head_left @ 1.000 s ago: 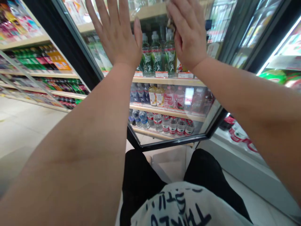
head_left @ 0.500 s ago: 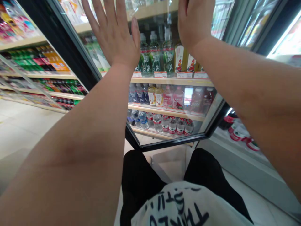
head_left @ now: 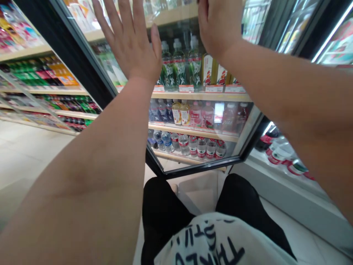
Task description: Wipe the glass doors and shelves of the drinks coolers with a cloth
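My left hand (head_left: 132, 48) is raised with its fingers spread, palm flat against the glass door (head_left: 193, 166) of a drinks cooler. My right hand (head_left: 220, 25) is up at the top edge of the picture in front of the same glass; its fingers are cut off by the frame, so whether it holds anything is hidden. Behind the glass, between my hands, stand green-labelled bottles (head_left: 179, 66) and white-and-red cartons (head_left: 212, 71) on a shelf.
Lower shelves hold juice bottles (head_left: 193, 114) and water bottles (head_left: 193, 145). An open cooler with red-capped bottles (head_left: 278, 156) is at the right. Drink shelves (head_left: 41, 73) line the left aisle over a pale tiled floor (head_left: 24, 154). My black trousers and printed shirt show below.
My right hand has risen so its fingers leave the picture, uncovering the cartons behind it. My left hand has stayed spread on the glass, shifting slightly left.
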`<state>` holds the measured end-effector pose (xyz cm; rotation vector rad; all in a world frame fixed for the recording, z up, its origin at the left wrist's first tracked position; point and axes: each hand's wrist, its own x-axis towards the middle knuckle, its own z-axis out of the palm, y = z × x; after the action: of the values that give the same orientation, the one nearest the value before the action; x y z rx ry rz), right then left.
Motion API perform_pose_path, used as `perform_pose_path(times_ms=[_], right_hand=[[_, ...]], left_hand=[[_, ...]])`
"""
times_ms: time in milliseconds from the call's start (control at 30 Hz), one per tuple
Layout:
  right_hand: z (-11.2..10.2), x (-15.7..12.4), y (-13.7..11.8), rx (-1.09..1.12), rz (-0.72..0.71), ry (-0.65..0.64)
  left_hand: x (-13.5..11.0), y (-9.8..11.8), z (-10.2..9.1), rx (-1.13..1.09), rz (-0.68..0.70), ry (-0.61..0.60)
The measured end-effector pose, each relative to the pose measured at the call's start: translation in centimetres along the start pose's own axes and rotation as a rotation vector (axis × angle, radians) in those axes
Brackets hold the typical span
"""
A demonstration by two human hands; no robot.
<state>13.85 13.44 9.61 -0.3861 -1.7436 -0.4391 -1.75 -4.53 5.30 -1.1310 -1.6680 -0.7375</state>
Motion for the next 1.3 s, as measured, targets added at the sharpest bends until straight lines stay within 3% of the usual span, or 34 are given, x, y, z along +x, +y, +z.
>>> perform_pose_path(times_ms=[67, 167, 267, 367, 567, 700, 867, 967, 1100, 1200, 1300], right_hand=[[-1.8, -2.2, -1.8, -0.084, -0.291, -0.185], [-3.9, -3.8, -3.0, -0.085, -0.482, -0.289], [-4.2, -3.4, -2.3, -0.064, -0.380, -0.234], [-3.3, -3.5, -0.7, -0.075, -0.291, -0.172], [-2.2, -6.1, 1.1, -0.074, -0.414, -0.080], [-3.6, -4.7, -0.3, -0.066, -0.363, -0.190], [-4.7, -1.7, -3.9, -0.081, -0.140, -0.319], [-4.4, -1.0, -5.4, -0.117, -0.107, -0.358], [-3.5, -2.1, -5.5, -0.067, -0.238, -0.317], [-3.0, -3.7, -4.1, -0.053, -0.407, -0.319], [-3.3, -4.2, -2.4, -0.063, -0.459, -0.301]], left_hand=[[0.0, 0.2, -0.2, 0.003, 0.005, -0.014], [0.0, 0.3, -0.2, 0.007, -0.015, -0.015], [0.0, 0.3, 0.1, 0.010, -0.007, -0.001], [0.3, 0.1, 0.4, 0.058, -0.001, 0.008], [0.4, -0.2, 0.5, 0.027, 0.023, 0.005], [0.0, -0.2, 0.4, 0.052, 0.025, 0.077], [0.5, 0.0, 0.7, 0.213, -0.036, -0.026], [0.6, 0.1, 0.7, 0.247, -0.066, -0.043], [0.3, 0.0, 0.4, 0.210, 0.003, 0.002], [0.2, -0.1, 0.2, 0.048, -0.007, -0.032], [0.3, 0.0, 0.3, -0.026, -0.008, -0.037]])
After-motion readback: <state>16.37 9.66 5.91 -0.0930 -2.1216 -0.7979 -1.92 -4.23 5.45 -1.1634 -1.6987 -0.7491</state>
